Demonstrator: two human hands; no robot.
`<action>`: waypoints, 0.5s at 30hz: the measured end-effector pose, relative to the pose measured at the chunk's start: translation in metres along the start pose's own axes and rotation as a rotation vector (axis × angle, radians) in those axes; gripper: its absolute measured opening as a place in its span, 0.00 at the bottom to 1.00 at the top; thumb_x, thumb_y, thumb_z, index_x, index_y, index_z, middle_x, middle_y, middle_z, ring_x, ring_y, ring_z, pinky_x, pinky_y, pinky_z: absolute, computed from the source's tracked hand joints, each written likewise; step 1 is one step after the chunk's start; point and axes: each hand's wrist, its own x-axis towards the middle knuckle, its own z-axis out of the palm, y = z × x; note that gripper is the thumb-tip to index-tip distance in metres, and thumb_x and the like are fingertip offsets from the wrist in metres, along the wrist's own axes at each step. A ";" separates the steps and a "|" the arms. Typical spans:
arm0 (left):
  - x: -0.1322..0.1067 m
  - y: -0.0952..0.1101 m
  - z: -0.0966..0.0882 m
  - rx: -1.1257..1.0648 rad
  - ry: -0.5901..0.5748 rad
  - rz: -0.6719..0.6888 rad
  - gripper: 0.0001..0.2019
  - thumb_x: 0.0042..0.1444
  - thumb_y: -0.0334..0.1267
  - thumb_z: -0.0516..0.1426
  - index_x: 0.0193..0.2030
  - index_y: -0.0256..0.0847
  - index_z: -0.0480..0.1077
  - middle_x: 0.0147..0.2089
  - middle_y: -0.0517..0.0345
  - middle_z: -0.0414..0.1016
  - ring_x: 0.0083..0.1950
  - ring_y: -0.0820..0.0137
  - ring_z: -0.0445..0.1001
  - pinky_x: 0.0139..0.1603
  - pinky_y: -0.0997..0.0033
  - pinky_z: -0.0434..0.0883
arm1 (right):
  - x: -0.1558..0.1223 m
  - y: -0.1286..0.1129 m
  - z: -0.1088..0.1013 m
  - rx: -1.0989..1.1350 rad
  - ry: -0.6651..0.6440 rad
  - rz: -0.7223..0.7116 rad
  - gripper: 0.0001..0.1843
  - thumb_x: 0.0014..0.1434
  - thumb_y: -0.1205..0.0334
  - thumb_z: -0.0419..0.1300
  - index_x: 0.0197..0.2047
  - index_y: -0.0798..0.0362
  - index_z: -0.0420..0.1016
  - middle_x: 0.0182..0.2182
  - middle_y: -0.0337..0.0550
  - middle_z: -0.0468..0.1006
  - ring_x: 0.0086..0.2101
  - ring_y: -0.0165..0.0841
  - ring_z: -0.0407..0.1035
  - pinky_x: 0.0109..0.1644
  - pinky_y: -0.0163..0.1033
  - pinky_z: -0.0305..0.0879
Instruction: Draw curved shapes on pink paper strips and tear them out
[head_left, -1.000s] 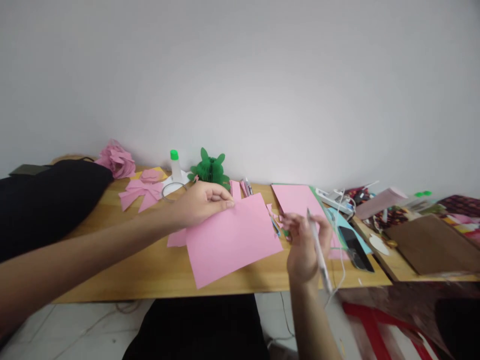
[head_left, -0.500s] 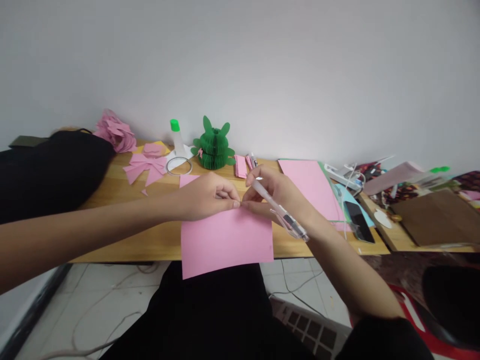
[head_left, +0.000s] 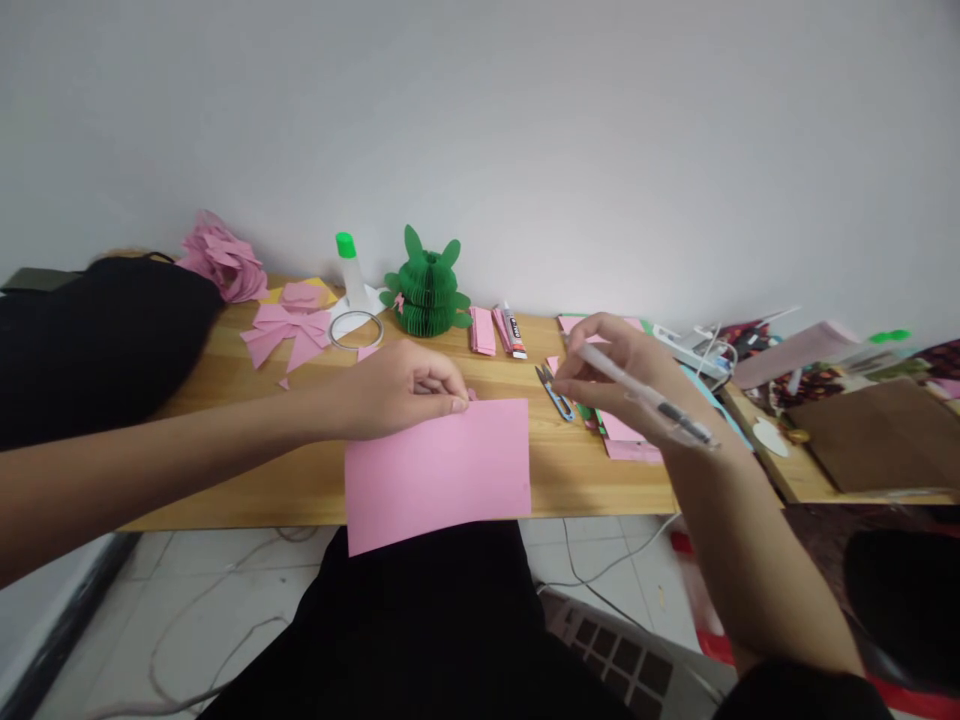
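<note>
A sheet of pink paper (head_left: 439, 475) hangs over the table's front edge, its top pinched between the thumb and fingers of my left hand (head_left: 416, 390). To the right, my right hand (head_left: 626, 375) is curled around a clear pen (head_left: 645, 395), which lies slantwise across it and is a little blurred. Below and left of that hand, small thread snips (head_left: 555, 393) with blue handles rest on the wood. More pink sheets (head_left: 628, 440) lie beneath my right hand, partly hidden by it.
A green paper honeycomb figure (head_left: 426, 295), a green-capped glue bottle (head_left: 351, 270), a metal ring (head_left: 357, 330) and pink paper bows (head_left: 289, 330) stand or lie at the back. Further right are folded pink strips (head_left: 482, 332), a glue tube (head_left: 511, 330) and a power strip (head_left: 679, 348).
My right hand has left the paper's top edge and moved right with the pen, uncovering the snips and the glue tube. My left hand still pinches the paper, slightly further left.
</note>
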 end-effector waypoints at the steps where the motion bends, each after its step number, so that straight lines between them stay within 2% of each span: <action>1: 0.001 -0.002 -0.001 -0.009 -0.002 -0.005 0.06 0.49 0.40 0.59 0.27 0.43 0.76 0.28 0.61 0.79 0.29 0.72 0.75 0.31 0.76 0.71 | -0.001 0.002 -0.004 -0.002 0.038 0.000 0.20 0.47 0.61 0.72 0.37 0.50 0.65 0.23 0.33 0.77 0.21 0.25 0.67 0.23 0.32 0.61; 3: 0.002 -0.003 -0.001 -0.013 -0.010 -0.008 0.07 0.49 0.41 0.59 0.27 0.43 0.76 0.28 0.60 0.80 0.30 0.71 0.76 0.30 0.76 0.71 | -0.003 0.002 -0.003 0.017 0.045 -0.007 0.19 0.50 0.61 0.71 0.38 0.50 0.64 0.24 0.34 0.78 0.23 0.26 0.69 0.26 0.33 0.63; 7: 0.007 0.002 0.002 0.023 -0.039 0.018 0.07 0.50 0.40 0.58 0.28 0.43 0.77 0.27 0.62 0.79 0.27 0.73 0.75 0.28 0.78 0.68 | -0.001 -0.003 0.024 0.080 -0.103 -0.028 0.18 0.52 0.59 0.69 0.38 0.49 0.62 0.27 0.35 0.79 0.27 0.28 0.73 0.30 0.34 0.67; 11: 0.009 0.010 0.004 0.025 -0.025 0.025 0.06 0.48 0.38 0.59 0.26 0.43 0.77 0.25 0.63 0.78 0.25 0.74 0.72 0.26 0.78 0.66 | 0.003 -0.005 0.048 0.062 -0.143 -0.026 0.19 0.51 0.58 0.69 0.38 0.49 0.62 0.26 0.33 0.78 0.25 0.27 0.71 0.28 0.33 0.66; 15: 0.010 0.010 0.005 0.029 -0.011 0.016 0.07 0.48 0.38 0.58 0.25 0.43 0.76 0.22 0.64 0.75 0.22 0.76 0.67 0.22 0.79 0.61 | 0.006 -0.008 0.052 0.048 -0.151 -0.052 0.16 0.51 0.62 0.68 0.37 0.49 0.63 0.25 0.32 0.77 0.24 0.26 0.69 0.26 0.32 0.64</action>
